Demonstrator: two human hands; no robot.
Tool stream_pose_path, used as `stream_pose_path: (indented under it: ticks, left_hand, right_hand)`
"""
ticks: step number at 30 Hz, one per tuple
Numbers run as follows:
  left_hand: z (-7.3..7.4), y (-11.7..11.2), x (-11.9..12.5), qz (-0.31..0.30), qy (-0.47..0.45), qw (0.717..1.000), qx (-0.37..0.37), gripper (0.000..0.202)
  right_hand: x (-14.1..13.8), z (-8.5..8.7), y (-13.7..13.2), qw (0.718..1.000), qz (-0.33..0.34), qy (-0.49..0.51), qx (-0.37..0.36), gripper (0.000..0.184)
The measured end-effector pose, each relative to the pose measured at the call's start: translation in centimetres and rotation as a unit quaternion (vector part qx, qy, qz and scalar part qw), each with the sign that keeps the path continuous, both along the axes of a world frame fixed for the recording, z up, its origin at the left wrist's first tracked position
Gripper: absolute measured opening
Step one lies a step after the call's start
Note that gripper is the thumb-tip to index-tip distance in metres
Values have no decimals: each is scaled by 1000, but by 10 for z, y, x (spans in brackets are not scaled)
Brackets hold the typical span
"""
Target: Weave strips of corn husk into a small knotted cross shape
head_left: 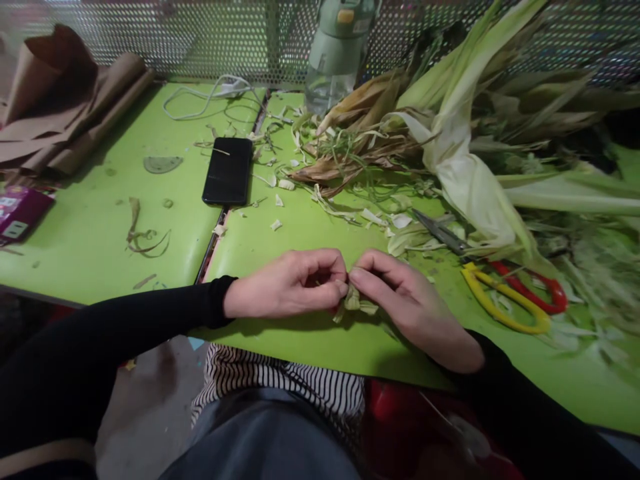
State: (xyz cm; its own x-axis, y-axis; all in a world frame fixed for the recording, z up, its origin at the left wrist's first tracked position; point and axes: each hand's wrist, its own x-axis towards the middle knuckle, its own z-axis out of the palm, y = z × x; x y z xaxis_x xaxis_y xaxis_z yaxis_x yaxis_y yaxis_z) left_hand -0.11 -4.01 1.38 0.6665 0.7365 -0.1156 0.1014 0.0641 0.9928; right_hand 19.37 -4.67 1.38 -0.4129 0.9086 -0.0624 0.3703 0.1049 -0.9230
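Close together over the front of the green table [280, 247], my two hands pinch a small folded piece of corn husk [356, 303]. My left hand [290, 283] has thumb and forefinger pressed together at the piece's left side. On its right side, my right hand [405, 300] grips it between thumb and fingers. The husk's pale green, ruffled ends hang below the fingertips; its upper part is hidden by them. To the right of my right hand lie scissors [505, 300] with one yellow and one red handle, their blades pointing away to the left.
Behind the scissors spreads a heap of corn husks [460, 147]. A water bottle [335, 60] stands at the back by a perforated metal panel [200, 40]. A black phone [227, 171], a white cable [200, 93], brown paper [65, 113] and a purple box [23, 213] lie leftward.
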Motion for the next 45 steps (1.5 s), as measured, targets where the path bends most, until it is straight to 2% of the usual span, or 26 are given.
stream_pose_path:
  ticks: [8, 14, 20, 23, 27, 30, 33, 38, 41, 45]
  left_hand:
    - [-3, 4, -1, 5, -5, 999, -49, 29]
    - [1, 6, -3, -30, 14, 999, -4, 28]
    - [0, 0, -3, -40, 1, 999, 22, 19]
    - [-1, -1, -3, -37, -30, 998, -30, 18]
    - [0, -1, -2, -24, -74, 988, -133, 15]
    - [0, 0, -1, -1, -89, 981, -173, 12]
    - [-1, 1, -1, 8, -103, 976, -191, 11]
    - [-2, 0, 0, 18, -124, 976, -180, 11]
    - [-1, 0, 0, 36, -132, 979, -150, 12]
    - [-3, 1, -1, 47, -130, 982, -126, 15]
  right_hand:
    - [-1, -11, -2, 997, -44, -2, 56, 31]
    - [-2, -13, -2, 998, -45, -1, 51, 29]
    - [1, -8, 1, 1000, -11, -12, 10, 40]
    - [1, -7, 2, 1000, 8, 0, -24, 44]
    - [0, -7, 1, 1000, 6, 8, -4, 40]
    - [-1, -8, 0, 999, -23, 17, 21, 38]
    - [-1, -6, -2, 999, -29, 17, 15, 39]
    - [-1, -5, -3, 999, -35, 28, -4, 41]
    - [-2, -9, -3, 995, -68, 64, -28, 41]
    - [-3, -17, -4, 988, -75, 109, -75, 42]
